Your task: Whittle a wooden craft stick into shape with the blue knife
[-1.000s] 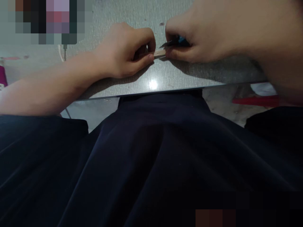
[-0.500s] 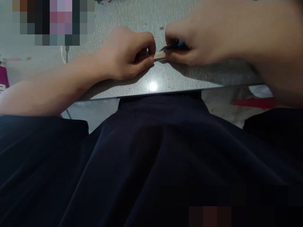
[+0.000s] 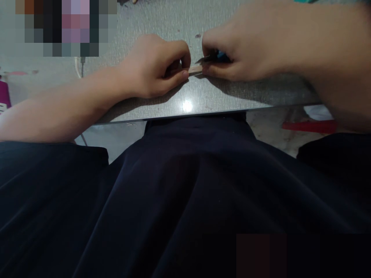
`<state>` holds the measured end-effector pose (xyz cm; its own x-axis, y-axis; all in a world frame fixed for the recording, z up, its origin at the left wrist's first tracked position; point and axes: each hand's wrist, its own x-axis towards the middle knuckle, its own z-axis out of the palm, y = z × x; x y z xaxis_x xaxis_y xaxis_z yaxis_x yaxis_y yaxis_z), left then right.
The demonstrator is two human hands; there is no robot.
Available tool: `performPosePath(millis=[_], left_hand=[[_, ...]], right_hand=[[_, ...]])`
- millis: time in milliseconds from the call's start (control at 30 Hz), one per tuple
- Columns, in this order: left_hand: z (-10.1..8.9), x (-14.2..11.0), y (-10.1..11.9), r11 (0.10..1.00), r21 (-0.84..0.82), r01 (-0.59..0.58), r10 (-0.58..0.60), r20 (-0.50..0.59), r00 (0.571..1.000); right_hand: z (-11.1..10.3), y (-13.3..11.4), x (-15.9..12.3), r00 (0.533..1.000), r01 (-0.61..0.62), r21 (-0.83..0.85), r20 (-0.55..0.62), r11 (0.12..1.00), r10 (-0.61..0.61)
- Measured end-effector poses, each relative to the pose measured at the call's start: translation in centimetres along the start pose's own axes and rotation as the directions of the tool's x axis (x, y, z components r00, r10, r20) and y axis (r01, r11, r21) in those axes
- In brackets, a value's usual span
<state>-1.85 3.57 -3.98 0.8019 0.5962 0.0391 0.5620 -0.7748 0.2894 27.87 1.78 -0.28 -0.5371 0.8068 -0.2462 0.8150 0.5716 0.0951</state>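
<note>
A small pale wooden stick (image 3: 195, 69) lies on the grey table (image 3: 203, 96), pinched at its left end by my left hand (image 3: 155, 65), whose fingers are curled closed over it. My right hand (image 3: 246, 46) is closed round a small cutter with a blue handle (image 3: 222, 55); its dark blade (image 3: 203, 59) rests against the stick's right end. Both hands sit on the table near its front edge, almost touching. Most of the stick and of the cutter is hidden inside the fingers.
My dark clothing (image 3: 185, 193) fills the lower half of the view. A white cable (image 3: 77, 65) lies on the table at left. A red object (image 3: 310, 126) and something white lie on the floor at right. A magenta thing (image 3: 3, 94) shows at the left edge.
Hardly anything differs: both hands keep their grip, and the view has shifted slightly, so the hands sit a little lower in the picture than one second ago.
</note>
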Motion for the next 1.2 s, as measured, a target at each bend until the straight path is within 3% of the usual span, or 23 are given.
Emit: performPosePath(millis=[333, 500, 633, 733, 833, 967, 1100, 1200], left_hand=[[0.0, 0.1, 0.5, 0.999, 0.026, 0.03, -0.031, 0.009, 0.999], [0.0, 0.0, 0.4, 0.999, 0.026, 0.026, -0.026, -0.004, 1.0], [0.0, 0.1, 0.4, 0.999, 0.027, 0.037, -0.037, 0.006, 0.999], [-0.2, 0.1, 0.9, 0.999, 0.017, 0.051, -0.051, 0.019, 0.998], [-0.2, 0.0, 1.5, 0.998, 0.013, 0.067, -0.067, -0.006, 0.998], [-0.2, 0.0, 1.5, 0.998, 0.017, 0.068, -0.067, -0.028, 0.997], [-0.1, 0.0, 0.8, 0.999, 0.041, 0.024, -0.025, 0.008, 1.0], [0.1, -0.1, 0.6, 0.999, 0.038, 0.012, -0.011, -0.027, 1.0]], right_hand=[[0.3, -0.1, 0.4, 1.0, 0.009, 0.049, -0.009, 0.999, -0.009], [1.8, -0.8, 0.1, 0.982, 0.133, 0.259, -0.164, 0.957, -0.092], [2.7, -2.3, -0.1, 0.981, 0.158, 0.367, -0.163, 0.917, -0.104], [2.7, -2.0, 0.0, 0.983, 0.153, 0.39, -0.158, 0.908, -0.098], [1.9, -0.8, 0.2, 0.987, 0.114, 0.323, -0.145, 0.939, -0.07], [0.6, 0.2, 0.3, 1.0, 0.005, 0.08, -0.022, 0.997, -0.003], [0.3, 0.1, 0.3, 1.0, -0.014, 0.047, 0.015, 0.999, 0.013], [0.6, 0.1, 0.3, 1.0, -0.012, 0.039, 0.0, 0.999, 0.012]])
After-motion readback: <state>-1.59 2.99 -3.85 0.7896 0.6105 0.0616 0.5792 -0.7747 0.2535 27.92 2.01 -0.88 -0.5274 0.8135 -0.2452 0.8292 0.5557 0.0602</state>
